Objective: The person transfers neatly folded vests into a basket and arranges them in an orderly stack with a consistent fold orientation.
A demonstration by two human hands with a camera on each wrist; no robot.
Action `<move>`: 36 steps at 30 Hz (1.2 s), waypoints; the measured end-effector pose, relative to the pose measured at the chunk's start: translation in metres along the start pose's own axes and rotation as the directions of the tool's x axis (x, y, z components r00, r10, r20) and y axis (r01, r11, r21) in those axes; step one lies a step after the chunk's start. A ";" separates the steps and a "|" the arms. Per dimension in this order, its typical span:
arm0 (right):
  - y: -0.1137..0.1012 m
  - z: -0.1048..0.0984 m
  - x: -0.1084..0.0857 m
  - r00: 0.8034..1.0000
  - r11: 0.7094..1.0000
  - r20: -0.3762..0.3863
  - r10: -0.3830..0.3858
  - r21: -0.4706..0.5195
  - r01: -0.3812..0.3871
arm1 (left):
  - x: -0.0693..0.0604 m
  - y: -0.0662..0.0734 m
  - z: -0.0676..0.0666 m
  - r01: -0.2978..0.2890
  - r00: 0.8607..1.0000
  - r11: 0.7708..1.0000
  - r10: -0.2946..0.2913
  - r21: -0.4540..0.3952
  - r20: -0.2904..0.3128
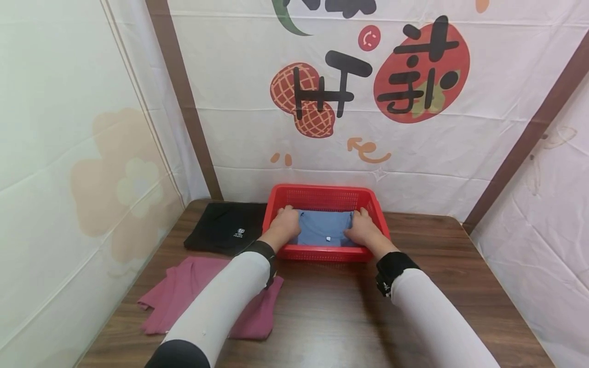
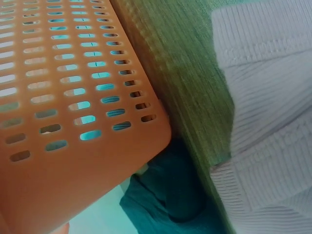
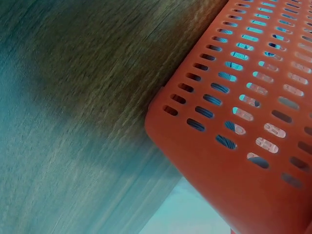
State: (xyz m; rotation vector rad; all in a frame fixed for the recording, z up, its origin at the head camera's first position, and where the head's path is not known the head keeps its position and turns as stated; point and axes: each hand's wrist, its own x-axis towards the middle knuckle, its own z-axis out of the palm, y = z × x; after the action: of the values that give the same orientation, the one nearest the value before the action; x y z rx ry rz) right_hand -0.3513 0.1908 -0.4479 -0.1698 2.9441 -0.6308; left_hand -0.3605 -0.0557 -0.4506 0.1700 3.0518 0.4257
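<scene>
A folded blue garment (image 1: 325,227) lies inside the red basket (image 1: 324,254) at the table's back. My left hand (image 1: 286,225) pinches its left edge, and my right hand (image 1: 363,229) pinches its right edge, both inside the basket walls. In the left wrist view the perforated basket wall (image 2: 63,180) hides nearly all of the left hand. The right wrist view also shows the basket's wall (image 3: 204,161), with parts of the fingers visible through its slots.
A folded black garment (image 1: 225,225) lies left of the basket. Nearer on the wooden table (image 1: 331,317) is a pink garment (image 1: 253,319), partly under the left forearm. A printed white curtain (image 1: 230,128) hangs behind the table.
</scene>
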 end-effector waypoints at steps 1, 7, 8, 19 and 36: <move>0.000 0.000 0.000 1.000 1.000 -0.011 -0.008 -0.011 0.008 | 0.000 0.000 -0.001 -0.016 1.000 1.000 0.016 0.004 -0.009; -0.001 -0.002 0.000 0.996 0.998 -0.074 -0.047 -0.047 0.044 | -0.006 0.003 -0.009 -0.068 0.996 0.998 0.069 0.019 -0.053; -0.002 -0.003 -0.001 0.995 0.997 -0.086 -0.058 -0.056 0.053 | -0.007 0.004 -0.010 -0.071 0.996 0.997 0.073 0.021 -0.057; -0.003 -0.016 -0.014 0.968 0.984 -0.191 -0.160 -0.105 0.142 | -0.013 0.007 -0.023 -0.123 0.990 0.992 0.122 -0.004 -0.076; -0.004 -0.029 -0.060 0.917 0.967 -0.309 -0.252 -0.054 0.248 | -0.053 0.004 -0.040 -0.281 0.947 0.960 0.279 0.010 -0.158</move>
State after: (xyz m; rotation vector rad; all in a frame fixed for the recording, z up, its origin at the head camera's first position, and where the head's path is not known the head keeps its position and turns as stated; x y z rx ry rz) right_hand -0.2962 0.2070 -0.4140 -0.4999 3.2640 -0.7308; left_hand -0.3107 -0.0684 -0.4087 0.6043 3.1879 0.4950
